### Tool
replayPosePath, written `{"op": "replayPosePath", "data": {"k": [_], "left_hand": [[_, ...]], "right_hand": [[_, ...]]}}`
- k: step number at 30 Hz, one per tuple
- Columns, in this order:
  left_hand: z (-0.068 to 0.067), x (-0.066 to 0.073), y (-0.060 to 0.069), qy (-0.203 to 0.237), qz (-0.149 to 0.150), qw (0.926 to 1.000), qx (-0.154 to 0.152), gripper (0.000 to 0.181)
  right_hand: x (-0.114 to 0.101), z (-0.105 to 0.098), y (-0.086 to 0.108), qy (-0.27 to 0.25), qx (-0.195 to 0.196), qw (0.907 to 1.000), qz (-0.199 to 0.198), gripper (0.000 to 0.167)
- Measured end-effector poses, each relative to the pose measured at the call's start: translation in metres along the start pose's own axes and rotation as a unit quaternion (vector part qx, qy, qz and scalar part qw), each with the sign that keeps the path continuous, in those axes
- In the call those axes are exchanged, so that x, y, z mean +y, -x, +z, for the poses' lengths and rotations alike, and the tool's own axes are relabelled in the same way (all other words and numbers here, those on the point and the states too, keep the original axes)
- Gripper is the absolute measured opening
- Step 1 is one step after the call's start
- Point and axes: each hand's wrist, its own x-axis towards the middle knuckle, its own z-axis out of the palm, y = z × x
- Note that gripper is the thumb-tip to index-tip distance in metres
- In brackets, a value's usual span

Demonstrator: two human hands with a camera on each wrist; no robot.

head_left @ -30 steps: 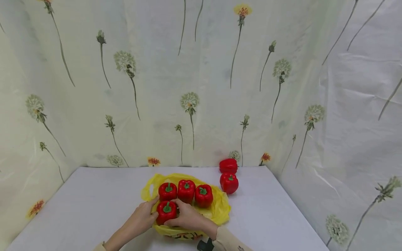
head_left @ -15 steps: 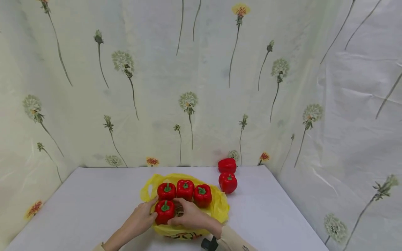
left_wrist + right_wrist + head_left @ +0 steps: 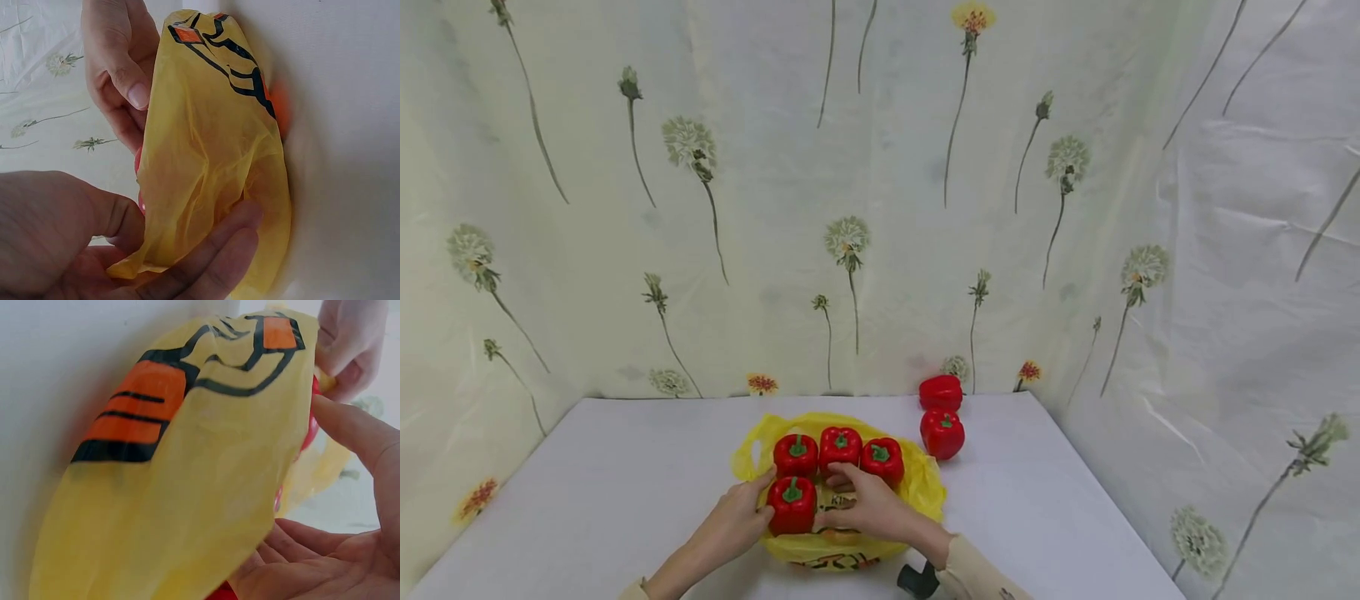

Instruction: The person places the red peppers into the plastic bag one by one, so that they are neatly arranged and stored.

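A yellow plastic bag [image 3: 928, 492] with black and orange print lies spread on the table, red bell peppers standing in it. One bell pepper [image 3: 792, 510] is at the front left, green stem up. Behind it stand a left pepper [image 3: 795, 455], a middle pepper [image 3: 840, 446] and a right pepper [image 3: 883, 461]. My left hand [image 3: 737, 518] grips the bag's left edge beside the front pepper; its fingers lie outside the plastic in the left wrist view. My right hand [image 3: 872, 504] is right of that pepper, over the bag's opening, thumb and fingers spread apart with nothing held.
Two more red bell peppers are outside the bag at the back right: one upright [image 3: 942, 433], the other on its side [image 3: 940, 392] near the rear edge. A dark device [image 3: 917, 581] sits by the right wrist. Flower-printed sheeting [image 3: 760, 250] surrounds the white table [image 3: 647, 467].
The right hand has let go of the front pepper and moved right, its fingers parting from it. That pepper stays in the bag. The left hand keeps its place at the bag's edge.
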Motion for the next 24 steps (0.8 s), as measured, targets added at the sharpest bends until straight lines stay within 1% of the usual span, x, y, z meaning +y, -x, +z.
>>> {"op": "replayPosePath", "data": {"k": [8, 17, 24], "left_hand": [[0.000, 0.000, -0.001, -0.002, 0.003, 1.0000, 0.001, 0.058], [-0.001, 0.002, -0.001, -0.006, -0.004, 1.0000, 0.005, 0.058], [0.001, 0.002, 0.000, -0.006, -0.012, 0.9999, -0.002, 0.058]], "right_hand": [[0.002, -0.009, 0.004, -0.006, 0.009, 0.9999, -0.002, 0.074], [0.000, -0.017, 0.012, -0.017, 0.006, 0.9997, -0.014, 0.068], [0.005, -0.025, 0.018, -0.035, 0.014, 0.9989, -0.030, 0.065]]}}
